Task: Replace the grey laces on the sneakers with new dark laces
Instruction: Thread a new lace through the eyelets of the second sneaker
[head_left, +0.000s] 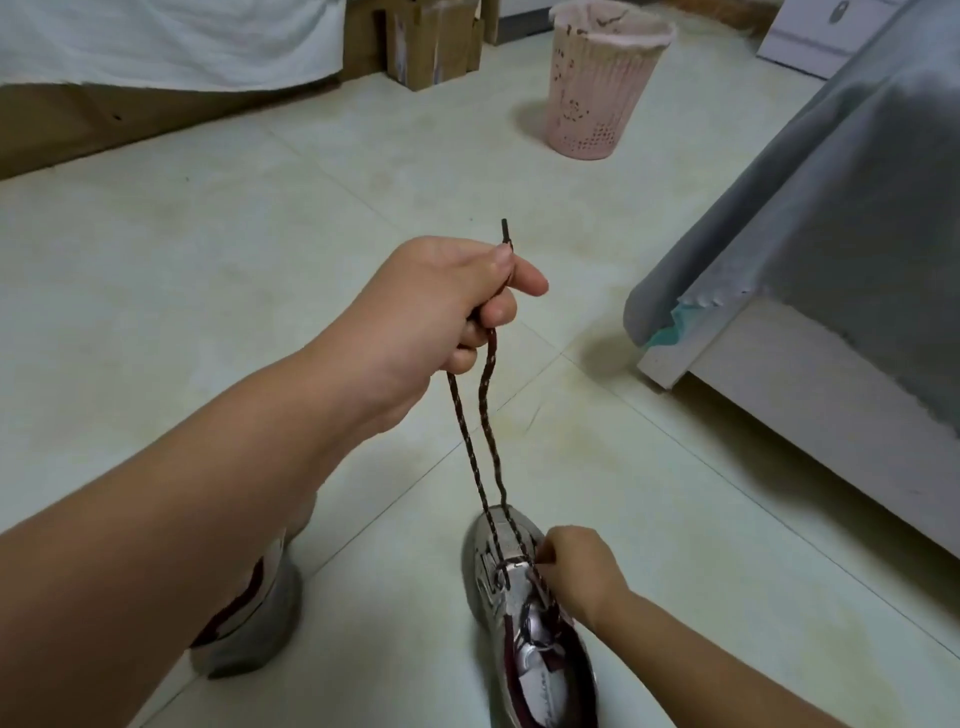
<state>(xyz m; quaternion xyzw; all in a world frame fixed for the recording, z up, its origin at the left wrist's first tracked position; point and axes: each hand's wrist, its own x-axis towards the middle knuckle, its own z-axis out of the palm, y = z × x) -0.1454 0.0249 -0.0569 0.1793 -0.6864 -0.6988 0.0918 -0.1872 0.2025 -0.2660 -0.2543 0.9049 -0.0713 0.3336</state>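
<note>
Silver-and-maroon mesh sneaker (524, 623) stands on the pale tiled floor (260, 260), the right hand (576, 569) pinching at its eyelets. Dark speckled cord lace (480, 436) rises taut in two strands into the left hand's (441, 306) curled fingers (498, 306), its tip poking above the thumb.

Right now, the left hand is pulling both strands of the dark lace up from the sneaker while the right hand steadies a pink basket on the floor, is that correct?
Not quite. In the head view the right hand steadies the sneaker itself, fingers at its eyelets. The pink basket stands untouched across the floor. The rest holds: the left hand grips both strands of the dark lace above the shoe.
</note>
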